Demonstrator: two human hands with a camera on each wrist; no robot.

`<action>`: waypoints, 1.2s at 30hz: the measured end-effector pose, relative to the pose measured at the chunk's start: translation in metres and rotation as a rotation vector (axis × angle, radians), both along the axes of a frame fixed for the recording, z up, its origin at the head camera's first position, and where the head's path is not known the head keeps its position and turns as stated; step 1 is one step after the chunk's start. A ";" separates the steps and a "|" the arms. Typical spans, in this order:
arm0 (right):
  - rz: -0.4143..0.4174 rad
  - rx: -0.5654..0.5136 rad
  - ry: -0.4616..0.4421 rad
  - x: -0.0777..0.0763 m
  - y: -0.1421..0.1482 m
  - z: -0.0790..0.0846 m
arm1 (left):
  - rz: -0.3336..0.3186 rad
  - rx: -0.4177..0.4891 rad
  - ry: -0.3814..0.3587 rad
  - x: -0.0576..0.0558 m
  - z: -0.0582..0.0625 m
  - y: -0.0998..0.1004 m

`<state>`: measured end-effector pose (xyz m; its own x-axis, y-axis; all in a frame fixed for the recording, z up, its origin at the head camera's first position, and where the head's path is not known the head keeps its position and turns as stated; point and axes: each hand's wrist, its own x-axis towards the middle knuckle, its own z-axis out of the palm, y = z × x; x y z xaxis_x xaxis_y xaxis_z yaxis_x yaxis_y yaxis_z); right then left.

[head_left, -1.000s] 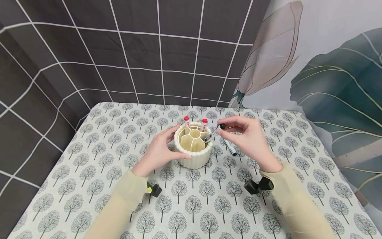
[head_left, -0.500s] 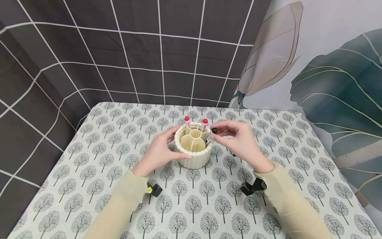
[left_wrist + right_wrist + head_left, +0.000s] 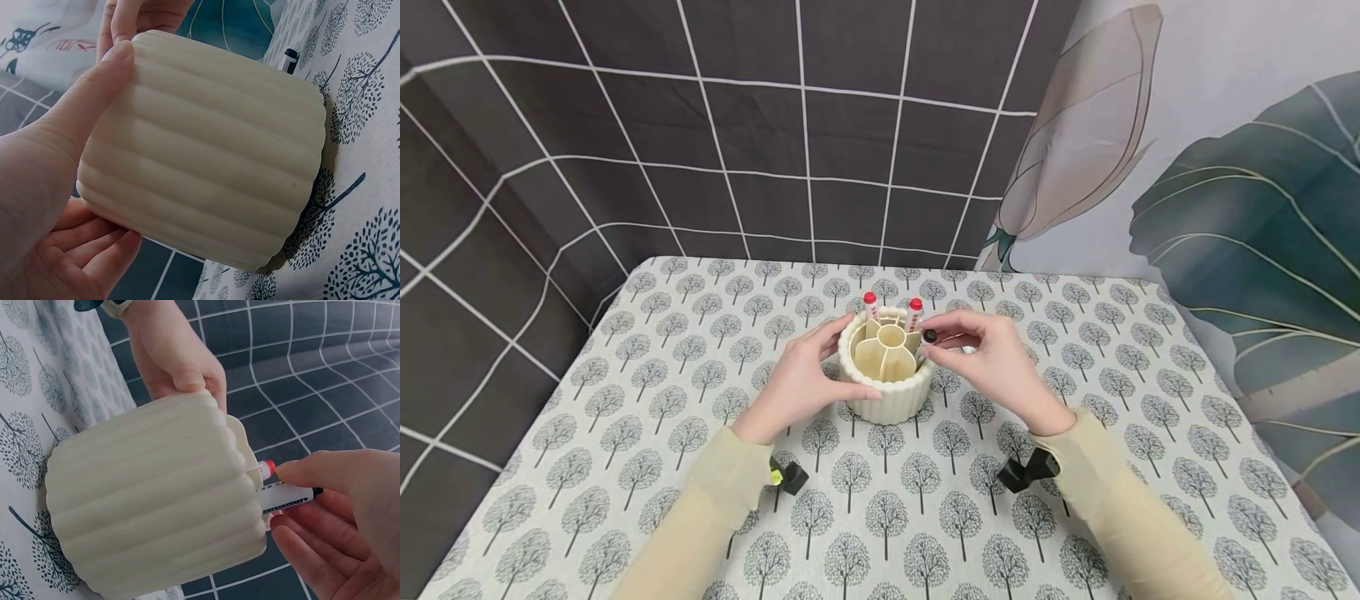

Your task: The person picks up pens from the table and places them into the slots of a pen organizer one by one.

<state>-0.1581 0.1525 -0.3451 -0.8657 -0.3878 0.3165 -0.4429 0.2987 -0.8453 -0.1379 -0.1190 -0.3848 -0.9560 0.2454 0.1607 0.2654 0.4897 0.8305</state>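
Note:
A cream, ribbed pen holder (image 3: 887, 404) with petal-shaped compartments stands upright on the table. My left hand (image 3: 797, 375) grips its left side, thumb in front and fingers behind, as the left wrist view (image 3: 69, 144) thumb shows. At the holder's right side, my right hand (image 3: 996, 358) pinches a white marker with a black cap (image 3: 930, 336). The lower end of this marker (image 3: 286, 496) is inside the holder and its upper part sticks out above the rim. Two markers with red caps, one at the back left (image 3: 870, 302) and one at the back right (image 3: 915, 310), stand in other compartments.
Another black-capped marker (image 3: 288, 60) lies on the table beyond the holder in the left wrist view; my right hand hides it in the head view. A tree-print cloth (image 3: 887, 517) covers the table. A dark gridded curtain (image 3: 760, 133) hangs behind.
My right hand has moved left and lowered the black-capped marker from a slant over the rim into a right-hand compartment, more upright. The left hand and the holder have stayed still.

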 end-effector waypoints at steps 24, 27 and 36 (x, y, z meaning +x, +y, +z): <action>-0.185 0.227 -0.067 -0.014 0.059 -0.031 | 0.053 -0.006 0.016 0.013 -0.001 0.000; -0.209 0.305 -0.087 -0.014 0.064 -0.038 | 0.072 -0.021 0.010 0.017 0.000 0.001; -0.296 0.435 -0.122 -0.010 0.071 -0.057 | 0.098 0.000 0.006 0.028 -0.002 0.001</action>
<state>-0.1685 0.2235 -0.4026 -0.9782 -0.1949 0.0715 -0.1933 0.7298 -0.6558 -0.1100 -0.1178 -0.3865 -0.9744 0.1505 0.1669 0.2213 0.5135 0.8291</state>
